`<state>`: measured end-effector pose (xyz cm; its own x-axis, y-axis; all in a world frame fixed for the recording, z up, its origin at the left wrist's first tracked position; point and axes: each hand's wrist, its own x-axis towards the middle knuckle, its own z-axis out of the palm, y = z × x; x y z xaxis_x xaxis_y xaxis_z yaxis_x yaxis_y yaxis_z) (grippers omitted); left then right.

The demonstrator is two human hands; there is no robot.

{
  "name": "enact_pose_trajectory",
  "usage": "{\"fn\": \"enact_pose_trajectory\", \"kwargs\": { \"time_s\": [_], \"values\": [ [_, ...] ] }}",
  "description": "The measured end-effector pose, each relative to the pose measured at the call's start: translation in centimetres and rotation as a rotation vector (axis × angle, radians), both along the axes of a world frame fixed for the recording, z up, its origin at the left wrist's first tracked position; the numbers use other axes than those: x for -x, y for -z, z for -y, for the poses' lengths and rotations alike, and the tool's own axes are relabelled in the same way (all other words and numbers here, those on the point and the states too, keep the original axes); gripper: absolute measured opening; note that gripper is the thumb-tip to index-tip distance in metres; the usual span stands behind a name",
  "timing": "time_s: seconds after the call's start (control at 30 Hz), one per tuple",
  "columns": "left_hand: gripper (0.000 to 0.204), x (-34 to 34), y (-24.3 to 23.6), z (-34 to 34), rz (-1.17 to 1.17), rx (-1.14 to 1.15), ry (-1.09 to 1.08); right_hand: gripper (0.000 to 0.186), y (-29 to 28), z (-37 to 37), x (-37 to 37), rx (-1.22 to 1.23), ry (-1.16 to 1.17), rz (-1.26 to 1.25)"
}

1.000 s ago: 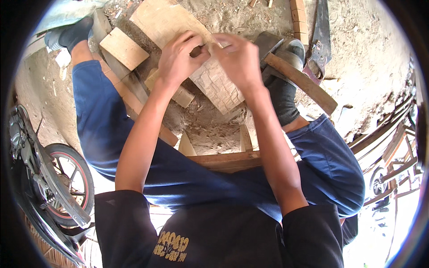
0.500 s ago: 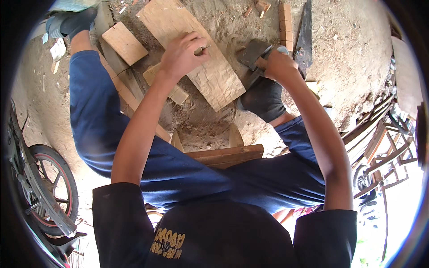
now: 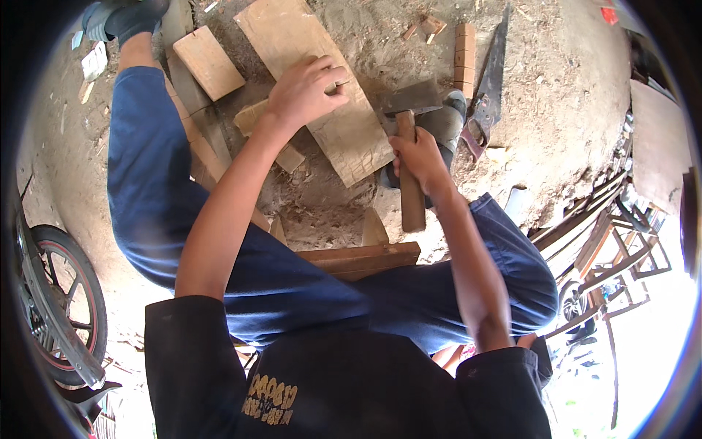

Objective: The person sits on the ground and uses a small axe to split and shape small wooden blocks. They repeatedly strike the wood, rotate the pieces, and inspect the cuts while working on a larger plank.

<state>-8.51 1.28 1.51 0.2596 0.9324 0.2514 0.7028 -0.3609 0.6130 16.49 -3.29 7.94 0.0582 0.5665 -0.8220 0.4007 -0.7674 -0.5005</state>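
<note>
My left hand (image 3: pixel 307 91) rests on a thick, pale wooden plank (image 3: pixel 322 44) that lies slantwise on the ground. Its fingers are curled together with the thumb; a small tan thing shows between them, too little of it to name. Closed round the wooden handle of a hatchet (image 3: pixel 412 197) is my right hand (image 3: pixel 423 162), just right of the plank's near end. The hatchet's broad dark metal head points away from me, above my right foot, and its handle end points back toward me. A shorter wood piece (image 3: pixel 291 157) lies partly under the plank.
A handsaw (image 3: pixel 491 91) and a notched brown block (image 3: pixel 464 58) lie to the far right. Left of the plank is a rectangular wood block (image 3: pixel 209 63). A low wooden bench (image 3: pixel 358 257) stands between my legs. A motorbike wheel (image 3: pixel 69 300) is at left, stacked timber (image 3: pixel 585 208) at right.
My right hand has moved left and nearer to me, bringing the hatchet's handle into sight. My right knee has swung outward. The left hand stays on the plank.
</note>
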Motion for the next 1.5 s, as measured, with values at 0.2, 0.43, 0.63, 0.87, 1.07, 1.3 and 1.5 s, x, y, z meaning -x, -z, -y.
{"fn": "enact_pose_trajectory", "kwargs": {
  "time_s": [0.2, 0.43, 0.63, 0.87, 1.07, 1.3, 1.5],
  "values": [
    [0.012, 0.7, -0.6, 0.5, -0.035, 0.111, -0.003, 0.045, -3.8, 4.3, 5.9, -0.345, 0.011, 0.168],
    [0.015, 0.6, 0.2, 0.1, -0.027, 0.029, 0.013, 0.041, -5.3, 2.6, 8.1, -0.441, -0.140, 0.184],
    [0.016, 0.8, -0.1, 0.2, -0.073, 0.084, 0.035, 0.040, -4.1, 3.0, 7.6, -0.482, -0.188, 0.189],
    [0.015, 0.5, -0.1, 0.1, -0.068, 0.042, 0.022, 0.038, -4.8, 2.7, 7.7, -0.422, -0.164, 0.195],
    [0.015, 0.6, -0.1, 0.3, -0.039, 0.059, 0.013, 0.038, -4.3, 2.9, 7.3, -0.415, -0.116, 0.184],
    [0.016, 0.5, -0.4, -0.2, -0.070, 0.138, 0.009, 0.037, -4.4, 2.5, 6.6, -0.366, -0.118, 0.133],
    [0.019, 0.3, -1.1, -0.1, -0.091, 0.190, -0.017, 0.037, -4.2, 2.1, 6.4, -0.363, -0.072, 0.101]
  ]
}}
